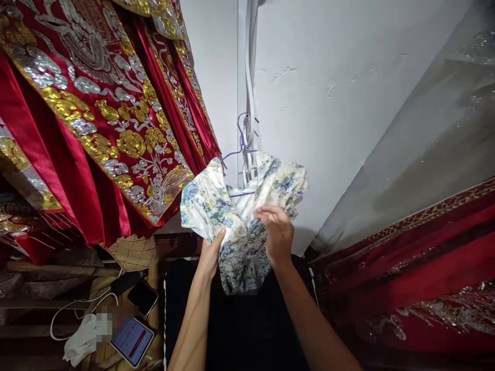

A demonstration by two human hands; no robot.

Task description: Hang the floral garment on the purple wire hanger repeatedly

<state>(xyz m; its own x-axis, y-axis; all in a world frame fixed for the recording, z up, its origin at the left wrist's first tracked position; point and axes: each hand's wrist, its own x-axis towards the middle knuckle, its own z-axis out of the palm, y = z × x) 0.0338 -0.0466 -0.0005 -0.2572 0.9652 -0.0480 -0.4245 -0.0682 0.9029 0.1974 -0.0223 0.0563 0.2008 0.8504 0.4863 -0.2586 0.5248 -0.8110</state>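
Your left hand (211, 255) grips the lower left part of a floral garment (240, 216), thumb pressed over the fabric and fingers hidden behind it. Your right hand (277, 232) rests on the front of the same cloth, fingers curled down onto it; you cannot tell whether they pinch it. The two hands are near each other, with bunched cloth between them.

The garment, white with blue and yellow print, hangs crumpled on a purple hanger (242, 149) against the white wall (348, 103), at the centre of view.

Upper left: red robes with gold and silver embroidery (96, 103), just beside the garment. Lower right: more red embroidered cloth (425, 268). Lower left: two phones (137, 319), a white cable (73, 306) and a white cloth (83, 337) on a wooden surface.
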